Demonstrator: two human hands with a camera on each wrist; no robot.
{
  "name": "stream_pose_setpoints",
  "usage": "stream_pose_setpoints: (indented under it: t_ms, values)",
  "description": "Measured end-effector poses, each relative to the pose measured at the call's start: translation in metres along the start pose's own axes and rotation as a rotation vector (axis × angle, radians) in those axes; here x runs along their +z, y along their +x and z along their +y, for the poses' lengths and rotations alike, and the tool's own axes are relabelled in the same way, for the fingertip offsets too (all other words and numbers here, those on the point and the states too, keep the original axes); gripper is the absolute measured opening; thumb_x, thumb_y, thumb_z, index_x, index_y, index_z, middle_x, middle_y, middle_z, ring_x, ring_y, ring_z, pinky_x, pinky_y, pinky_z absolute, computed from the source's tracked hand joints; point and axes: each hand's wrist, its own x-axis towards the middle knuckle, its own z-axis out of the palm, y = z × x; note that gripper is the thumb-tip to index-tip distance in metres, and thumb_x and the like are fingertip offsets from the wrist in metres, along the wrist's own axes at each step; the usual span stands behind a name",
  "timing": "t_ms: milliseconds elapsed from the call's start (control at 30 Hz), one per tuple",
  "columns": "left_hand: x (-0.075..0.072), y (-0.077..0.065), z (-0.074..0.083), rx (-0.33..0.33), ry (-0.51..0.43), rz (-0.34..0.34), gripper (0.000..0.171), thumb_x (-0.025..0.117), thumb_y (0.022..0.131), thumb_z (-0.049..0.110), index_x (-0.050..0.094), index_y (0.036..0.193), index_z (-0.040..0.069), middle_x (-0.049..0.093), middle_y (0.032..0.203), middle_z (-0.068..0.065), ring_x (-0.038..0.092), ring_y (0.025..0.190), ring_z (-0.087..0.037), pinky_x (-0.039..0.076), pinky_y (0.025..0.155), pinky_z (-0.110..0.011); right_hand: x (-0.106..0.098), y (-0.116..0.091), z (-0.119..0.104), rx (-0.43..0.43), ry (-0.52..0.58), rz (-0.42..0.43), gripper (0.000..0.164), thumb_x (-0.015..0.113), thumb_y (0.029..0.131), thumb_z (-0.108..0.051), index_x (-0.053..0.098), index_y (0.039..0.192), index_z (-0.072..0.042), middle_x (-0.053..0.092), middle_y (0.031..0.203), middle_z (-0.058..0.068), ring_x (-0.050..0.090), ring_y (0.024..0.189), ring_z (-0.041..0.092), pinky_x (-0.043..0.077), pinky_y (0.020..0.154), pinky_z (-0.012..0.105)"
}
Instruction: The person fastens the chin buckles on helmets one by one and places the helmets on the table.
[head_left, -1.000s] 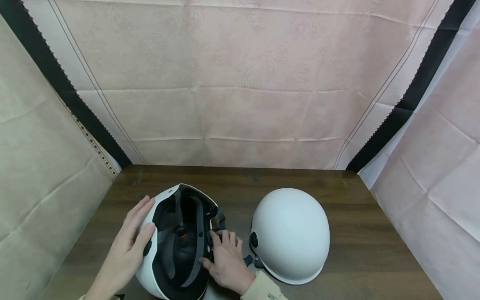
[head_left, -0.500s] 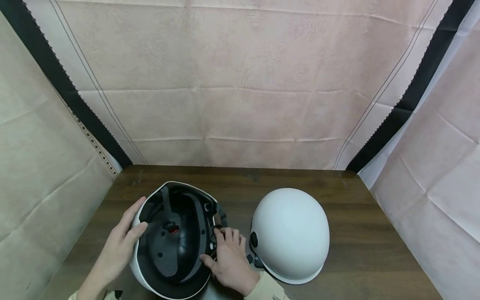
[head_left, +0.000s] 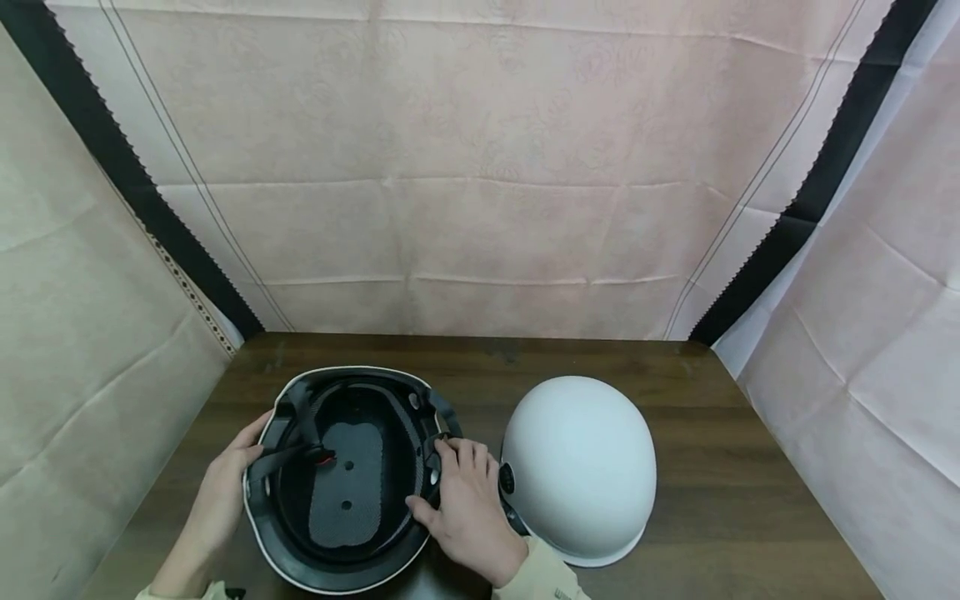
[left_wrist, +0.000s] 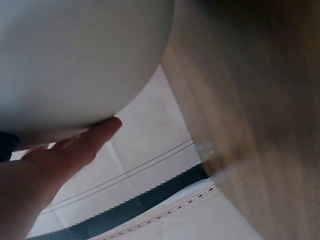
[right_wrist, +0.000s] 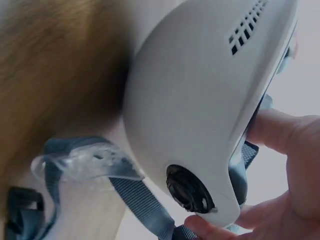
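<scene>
A white helmet lies crown down with its black padded inside facing up in the head view. My left hand rests along its left side, and in the left wrist view straight fingers lie against the smooth shell. Over the right rim, my right hand grips the helmet, thumb inside and fingers outside. The right wrist view shows this grip near a round black knob and a row of vent holes. A dark strap crosses the helmet's left inside.
A second white helmet sits crown up just right of my right hand on the wooden table. A grey strap with a clear plastic piece hangs in the right wrist view. Pale cloth walls enclose the table.
The held helmet has turned from tilted on its side to opening upward, showing more of its lining. My left hand has moved slightly left and down with it; the second helmet stays in place.
</scene>
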Motion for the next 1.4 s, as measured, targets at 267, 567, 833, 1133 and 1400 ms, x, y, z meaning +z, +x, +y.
stream_pose_setpoints:
  t_ms: [267,567,833,1133,1400]
  values:
    - [-0.001,0.005,-0.010,-0.045,0.065,0.043,0.056,0.023,0.107,0.042,0.024,0.155,0.014,0.023,0.158,-0.012,0.022,0.141,-0.028,0.032,0.083,-0.006,-0.007,0.001,-0.004,-0.013,-0.016,0.068,0.069,0.068,0.088,-0.046,0.049,0.136,0.000,0.042,0.130,0.012,0.033,0.113,0.027,0.027,0.094,0.048]
    - [-0.003,0.010,-0.016,-0.001,0.095,0.045,0.056,0.024,0.107,0.039,0.027,0.153,0.006,0.035,0.150,-0.020,0.035,0.132,-0.013,0.034,0.085,-0.008,-0.013,0.001,-0.007,-0.011,-0.018,0.097,0.067,0.071,0.086,-0.044,0.052,0.132,0.002,0.044,0.126,0.011,0.036,0.108,0.024,0.030,0.093,0.046]
    - [-0.012,0.018,-0.016,-0.001,0.268,0.064,0.062,0.027,0.105,0.049,0.037,0.150,0.007,0.038,0.149,-0.020,0.034,0.135,-0.038,0.034,0.099,-0.052,-0.025,0.001,0.002,0.090,0.372,-0.041,0.071,0.060,0.091,-0.055,0.043,0.142,-0.009,0.041,0.127,0.006,0.045,0.109,0.024,0.036,0.092,0.048]
    - [-0.012,0.026,0.012,0.145,0.479,0.061,0.066,0.034,0.103,0.049,0.035,0.148,0.001,0.047,0.142,-0.023,0.046,0.126,-0.039,0.046,0.092,-0.041,-0.028,0.004,0.015,0.306,0.899,-0.121,0.075,0.049,0.099,-0.048,0.021,0.147,0.002,0.050,0.129,0.016,0.052,0.115,0.028,0.042,0.094,0.050]
    - [0.013,0.026,0.035,0.399,0.778,0.023,0.082,0.074,0.087,0.037,0.032,0.149,0.004,0.022,0.153,-0.027,0.030,0.131,-0.055,0.033,0.091,-0.072,-0.024,0.013,0.020,0.463,1.314,-0.219,0.072,0.045,0.099,-0.053,0.036,0.145,0.002,0.040,0.146,0.025,0.048,0.126,0.034,0.036,0.102,0.053]
